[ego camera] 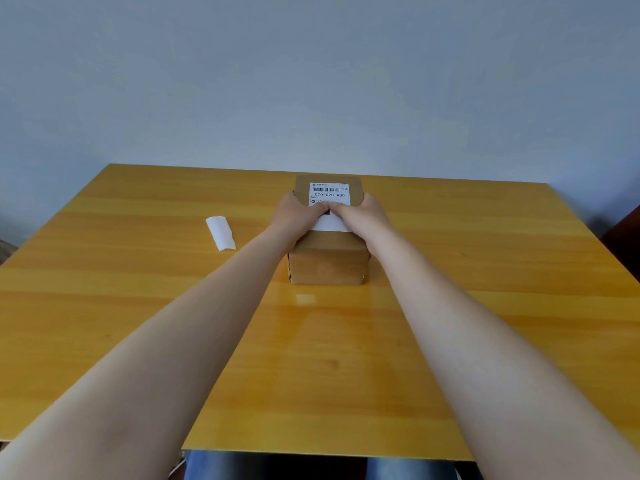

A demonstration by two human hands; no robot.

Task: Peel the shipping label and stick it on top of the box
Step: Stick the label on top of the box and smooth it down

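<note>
Tabletop [138,306]: hands press label [329,192], seemingly.

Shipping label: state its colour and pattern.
White shipping label with black barcode and text; head view.

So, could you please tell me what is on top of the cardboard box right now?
A white shipping label lies on the cardboard box, barcode and "070-070-A80" visible. The left hand and right hand press on it, covering its middle, so that print is hidden.
</note>
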